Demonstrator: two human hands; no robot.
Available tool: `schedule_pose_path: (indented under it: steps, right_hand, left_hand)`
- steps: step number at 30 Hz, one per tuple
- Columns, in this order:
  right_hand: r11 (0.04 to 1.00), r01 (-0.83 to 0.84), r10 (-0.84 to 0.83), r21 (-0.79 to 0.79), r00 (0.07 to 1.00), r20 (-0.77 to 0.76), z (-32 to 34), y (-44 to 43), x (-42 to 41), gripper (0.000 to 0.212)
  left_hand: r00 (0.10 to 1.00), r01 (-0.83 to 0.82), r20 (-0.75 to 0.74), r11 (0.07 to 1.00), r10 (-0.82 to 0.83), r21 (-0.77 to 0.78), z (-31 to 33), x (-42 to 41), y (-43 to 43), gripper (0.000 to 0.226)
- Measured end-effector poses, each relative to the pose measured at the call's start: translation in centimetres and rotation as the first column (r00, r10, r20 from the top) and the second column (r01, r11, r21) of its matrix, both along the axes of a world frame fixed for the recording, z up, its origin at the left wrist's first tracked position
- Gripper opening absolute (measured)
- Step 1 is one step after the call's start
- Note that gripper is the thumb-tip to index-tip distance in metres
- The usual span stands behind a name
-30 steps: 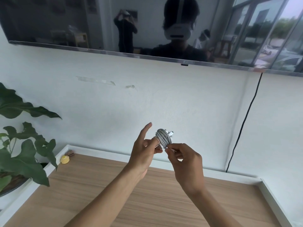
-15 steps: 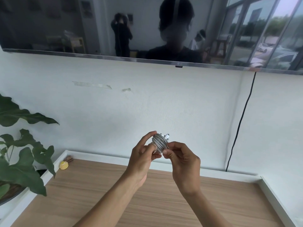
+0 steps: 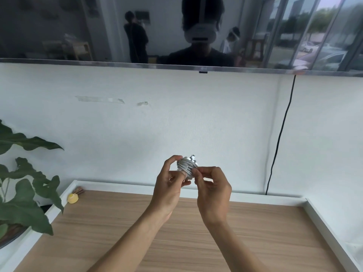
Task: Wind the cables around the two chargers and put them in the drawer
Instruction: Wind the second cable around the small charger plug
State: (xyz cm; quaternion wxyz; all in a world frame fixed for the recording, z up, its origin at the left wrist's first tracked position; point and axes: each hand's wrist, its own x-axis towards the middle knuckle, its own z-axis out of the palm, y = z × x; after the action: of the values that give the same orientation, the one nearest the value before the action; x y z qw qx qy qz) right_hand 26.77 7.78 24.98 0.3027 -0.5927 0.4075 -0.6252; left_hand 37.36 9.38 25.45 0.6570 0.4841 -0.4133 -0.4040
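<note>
charger (image 3: 186, 166): centre frame, cable wound round it, I see prongs up
left hand (image 3: 170, 190): fingers closed on charger
right hand (image 3: 213, 190): fingertips pinching the cable

Charger (image 3: 186, 165) body — mostly hidden under cable coils and fingers (image 3: 193, 172).

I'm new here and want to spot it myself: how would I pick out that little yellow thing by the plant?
Find the wooden tabletop below the wall-mounted TV and follow it to its far left corner, beside the leafy plant. The small yellow object lies there against the white rim, the only yellow thing among browns, whites and greens.
</note>
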Motion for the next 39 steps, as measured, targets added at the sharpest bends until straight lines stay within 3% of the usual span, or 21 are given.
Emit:
schedule_pose_path:
  steps: [8, 11, 22, 29, 39]
  right_hand:
    - [0.983, -0.004, -0.020, -0.181, 0.991, -0.131, -0.9, -0.8, 0.4, 0.024]
    - [0.973, -0.045, 0.008, -0.228, 0.987, -0.163, -1.4, -0.8, 0.2, 0.025]
    - [0.954, -0.294, 0.295, 0.056, 0.955, -0.014, 0.5, -1.4, -0.5, 0.015]
    - [0.931, -0.317, 0.312, 0.181, 0.948, 0.061, 0.7, -1.4, -0.9, 0.017]
    - [0.929, -0.318, 0.327, 0.188, 0.945, -0.023, 1.6, -2.4, -1.9, 0.017]
  left_hand:
    - [0.988, -0.024, -0.152, 0.999, 0.017, -0.040, -0.1, -0.2, 0.1, 0.028]
    - [0.989, -0.045, -0.145, 0.998, 0.039, -0.042, -0.1, 0.1, 0.1, 0.031]
    - [0.998, -0.069, 0.007, 0.995, 0.070, -0.073, -0.6, 0.7, 0.3, 0.032]
    - [0.995, -0.096, 0.013, 0.994, 0.097, -0.051, -1.0, 0.3, 0.4, 0.031]
    - [0.994, -0.095, 0.042, 0.994, 0.097, -0.046, -0.5, -0.3, 0.0, 0.031]
